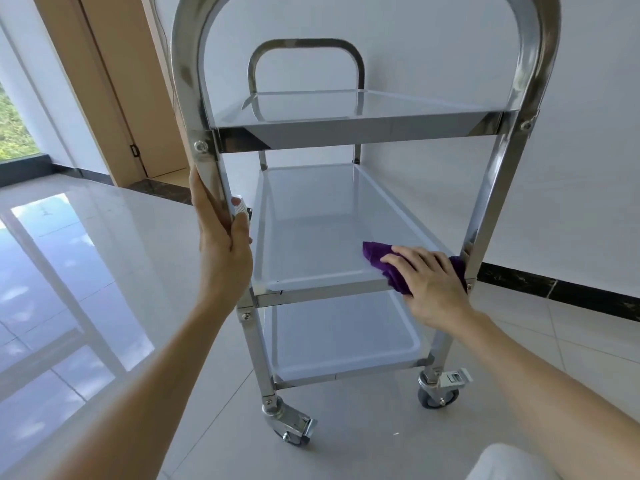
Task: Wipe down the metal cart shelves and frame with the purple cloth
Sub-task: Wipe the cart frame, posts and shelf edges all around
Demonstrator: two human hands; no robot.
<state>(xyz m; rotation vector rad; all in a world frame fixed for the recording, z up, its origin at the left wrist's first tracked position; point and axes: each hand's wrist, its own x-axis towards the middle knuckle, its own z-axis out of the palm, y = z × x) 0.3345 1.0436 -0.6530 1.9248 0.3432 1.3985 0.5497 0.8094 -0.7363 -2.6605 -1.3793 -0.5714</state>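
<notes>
A three-shelf stainless steel cart point(346, 129) stands in front of me on castors. My left hand point(221, 237) grips the near left upright of its frame, just below the top shelf. The purple cloth point(381, 261) lies bunched at the near right corner of the middle shelf point(311, 230). My right hand point(429, 282) presses down on the cloth with fingers spread flat, close to the near right upright point(485, 216). Part of the cloth is hidden under that hand. The bottom shelf point(339, 341) shows below.
The cart stands on a glossy tiled floor point(104, 306) beside a white wall point(571, 150) with a dark skirting. A wooden door frame point(114, 98) and a window lie to the left. Two near castors point(291, 427) carry brake levers. Something white point(509, 462) shows at the bottom right.
</notes>
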